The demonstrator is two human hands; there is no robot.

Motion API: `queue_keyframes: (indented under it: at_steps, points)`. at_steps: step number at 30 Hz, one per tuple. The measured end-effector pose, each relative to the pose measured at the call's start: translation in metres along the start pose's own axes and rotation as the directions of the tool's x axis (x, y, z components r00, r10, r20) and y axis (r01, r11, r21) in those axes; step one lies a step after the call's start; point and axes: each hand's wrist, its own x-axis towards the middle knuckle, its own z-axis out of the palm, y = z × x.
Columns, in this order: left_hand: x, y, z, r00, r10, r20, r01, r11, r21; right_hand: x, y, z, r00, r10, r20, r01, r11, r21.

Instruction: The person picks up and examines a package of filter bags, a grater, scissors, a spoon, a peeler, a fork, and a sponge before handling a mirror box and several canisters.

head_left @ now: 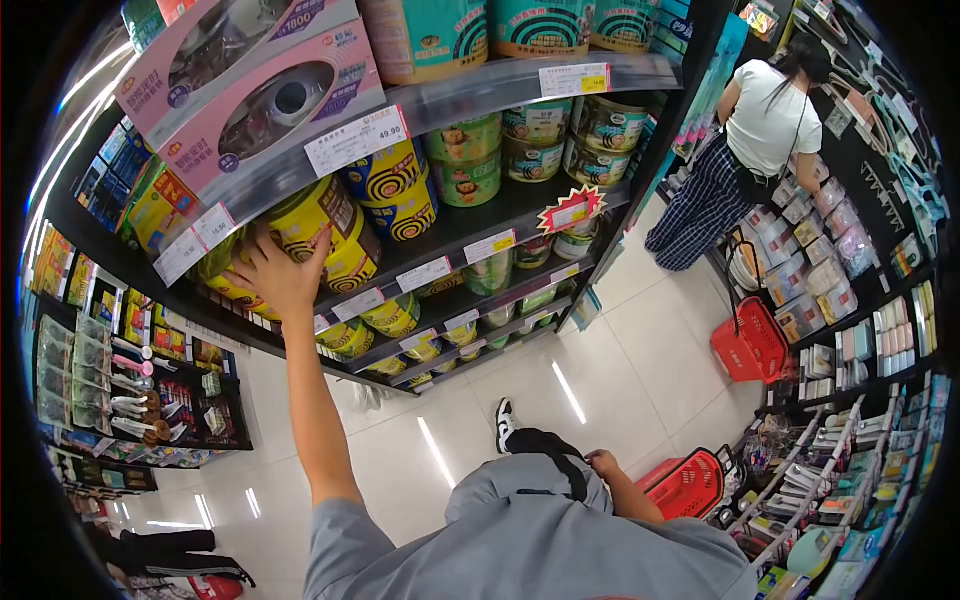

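Note:
My left hand reaches up to the shelf with its fingers spread and rests against the yellow tins. Its thumb side touches the large yellow and brown tin, while the other fingers lie over the tins at the left. Blue and yellow tins with spiral prints stand just right of them. Down by my waist, near a black strap, my right hand has its fingers curled; what they hold, if anything, is too small to make out. A red basket is beside my right forearm.
Price tags line the shelf edge, below pink boxes and green tins. At the right, a person in a white shirt reaches to a product rack, near another red basket. Another person's dark trousers show at lower left.

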Motion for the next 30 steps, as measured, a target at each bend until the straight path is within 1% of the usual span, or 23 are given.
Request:
queue_keyframes:
  at_steps: [1, 5, 9, 11, 12, 14, 15, 17, 18, 19, 21, 23, 24, 26, 27, 29, 30]
  points:
    - [0.000, 0.000, 0.000, 1.000, 0.002, -0.004, -0.002, 1.000, -0.002, -0.006, -0.002, -0.002, 1.000, 0.018, -0.022, -0.019, 1.000, -0.020]
    - [0.000, 0.001, 0.002, 1.000, 0.008, -0.020, -0.009, 1.000, -0.024, -0.010, 0.014, -0.003, 0.991, 0.129, -0.029, -0.128, 0.991, 0.043]
    - [-0.003, -0.004, 0.007, 1.000, 0.010, -0.013, -0.010, 1.000, -0.001, -0.019, 0.024, -0.002, 0.984, 0.177, -0.022, -0.175, 0.982, 0.065]
    - [-0.003, -0.005, 0.007, 1.000, 0.015, -0.021, -0.015, 1.000, 0.000, -0.006, 0.042, 0.001, 0.996, 0.090, -0.008, -0.090, 0.995, 0.030]
    - [-0.003, -0.004, 0.008, 0.999, 0.025, -0.032, -0.025, 1.000, -0.001, -0.003, 0.046, 0.003, 0.996, 0.090, -0.011, -0.089, 0.995, 0.033]
    - [-0.003, -0.006, 0.010, 0.999, 0.020, -0.034, -0.020, 1.000, -0.006, 0.002, 0.057, 0.005, 0.999, -0.014, -0.032, 0.014, 1.000, 0.004]
    - [-0.004, -0.006, 0.010, 0.999, 0.012, -0.035, -0.013, 1.000, -0.006, -0.004, 0.053, 0.003, 0.999, -0.013, -0.037, 0.013, 1.000, 0.004]
    - [-0.004, -0.006, 0.010, 0.999, 0.006, -0.037, -0.006, 1.000, -0.010, -0.013, 0.042, -0.001, 0.999, -0.018, -0.038, 0.014, 0.994, -0.107]
    - [-0.004, -0.006, 0.010, 0.999, 0.003, -0.038, -0.004, 1.000, -0.010, -0.014, 0.041, -0.004, 0.999, -0.023, -0.040, 0.018, 0.993, -0.113]
    - [-0.003, -0.006, 0.008, 0.999, -0.004, -0.040, 0.004, 1.000, -0.006, -0.016, 0.041, -0.007, 0.999, -0.001, -0.032, -0.002, 0.994, -0.113]
    - [-0.003, -0.004, 0.004, 0.998, 0.030, -0.057, -0.031, 0.999, -0.014, -0.017, 0.042, -0.011, 1.000, 0.019, -0.021, -0.021, 0.992, -0.122]
    - [-0.002, -0.004, 0.003, 0.998, 0.023, -0.058, -0.023, 1.000, -0.012, -0.007, 0.057, -0.015, 0.998, 0.060, -0.014, -0.060, 0.997, -0.045]
    - [-0.002, -0.004, 0.003, 0.998, 0.022, -0.054, -0.023, 1.000, -0.016, -0.007, 0.058, -0.019, 0.998, 0.059, -0.010, -0.060, 0.997, -0.054]
    - [-0.003, -0.005, 0.005, 0.998, 0.024, -0.053, -0.024, 1.000, -0.006, -0.008, 0.061, -0.022, 1.000, -0.023, -0.002, 0.022, 0.978, -0.209]
    - [-0.004, -0.006, 0.005, 0.998, 0.023, -0.055, -0.023, 1.000, 0.002, -0.010, 0.058, -0.023, 1.000, -0.027, 0.004, 0.027, 0.977, -0.213]
    - [-0.003, -0.004, 0.004, 0.999, 0.022, -0.032, -0.022, 1.000, 0.002, -0.022, 0.039, -0.026, 0.996, 0.079, 0.033, -0.073, 0.983, -0.171]
    - [-0.003, -0.004, 0.004, 0.999, 0.023, -0.033, -0.023, 1.000, 0.011, -0.013, 0.042, -0.026, 0.996, 0.076, 0.040, -0.068, 0.982, -0.175]
